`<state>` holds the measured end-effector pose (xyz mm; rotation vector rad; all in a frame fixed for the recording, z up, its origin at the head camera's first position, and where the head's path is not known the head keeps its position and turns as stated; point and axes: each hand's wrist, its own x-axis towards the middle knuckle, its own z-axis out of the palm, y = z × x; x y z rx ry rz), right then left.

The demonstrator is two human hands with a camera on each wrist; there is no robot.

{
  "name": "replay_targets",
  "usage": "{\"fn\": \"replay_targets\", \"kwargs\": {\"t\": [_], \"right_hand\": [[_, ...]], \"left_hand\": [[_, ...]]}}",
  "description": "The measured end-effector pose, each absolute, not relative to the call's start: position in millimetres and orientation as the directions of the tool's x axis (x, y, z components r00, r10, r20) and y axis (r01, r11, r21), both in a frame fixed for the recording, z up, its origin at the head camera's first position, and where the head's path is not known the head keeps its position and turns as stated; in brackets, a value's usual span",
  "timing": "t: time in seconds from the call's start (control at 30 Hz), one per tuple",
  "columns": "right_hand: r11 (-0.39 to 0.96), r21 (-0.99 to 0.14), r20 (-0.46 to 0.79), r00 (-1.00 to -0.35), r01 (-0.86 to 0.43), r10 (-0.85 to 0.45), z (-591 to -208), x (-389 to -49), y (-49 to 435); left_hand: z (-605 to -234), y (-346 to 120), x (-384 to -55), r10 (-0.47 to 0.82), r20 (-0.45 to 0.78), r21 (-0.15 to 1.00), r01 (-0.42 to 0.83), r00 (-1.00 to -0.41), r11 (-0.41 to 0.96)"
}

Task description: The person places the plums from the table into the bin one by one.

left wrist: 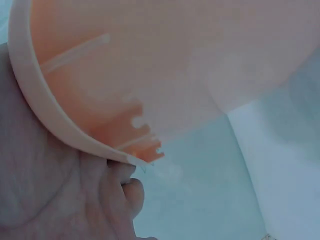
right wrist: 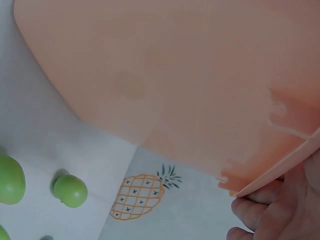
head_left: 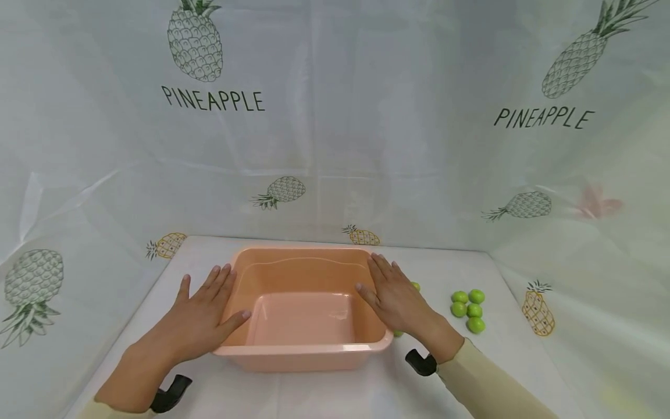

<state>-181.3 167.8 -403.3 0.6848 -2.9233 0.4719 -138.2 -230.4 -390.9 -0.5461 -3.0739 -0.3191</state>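
Note:
A peach-coloured plastic basin (head_left: 303,350) stands upright on the white table, and nothing lies inside it. My left hand (head_left: 201,320) rests on its left rim, fingers straight and thumb reaching over the inner side. On the opposite rim lies my right hand (head_left: 400,297), its fingers extended forward and its thumb over the inside. Up close in the left wrist view, the basin's rim (left wrist: 47,117) presses along the palm. From the right wrist, the basin's outer wall (right wrist: 175,65) fills much of the view, with fingers (right wrist: 250,212) right under the rim.
Several small green fruits (head_left: 474,311) sit on the table (head_left: 439,372) to the right of the basin; a few more are partly hidden by my right hand. A pale sheet (head_left: 387,145) printed with pineapples hangs behind and at both sides.

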Motion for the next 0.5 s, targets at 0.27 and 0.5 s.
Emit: {"fn": "replay_targets", "kwargs": {"t": [0.27,0.5], "right_hand": [[0.853,-0.295,0.146,-0.903,-0.430,-0.404,-402.5,-182.5,166.7],[0.852,-0.291,0.163,-0.901,-0.434,-0.403,-402.3,-182.4,166.9]], "left_hand": [[-392.7,-239.5,-134.9,0.322,0.039,0.184,0.323,-0.946,0.928],[-391.5,-239.4,-134.2,0.324,0.046,0.177,0.327,-0.945,0.928]]}}
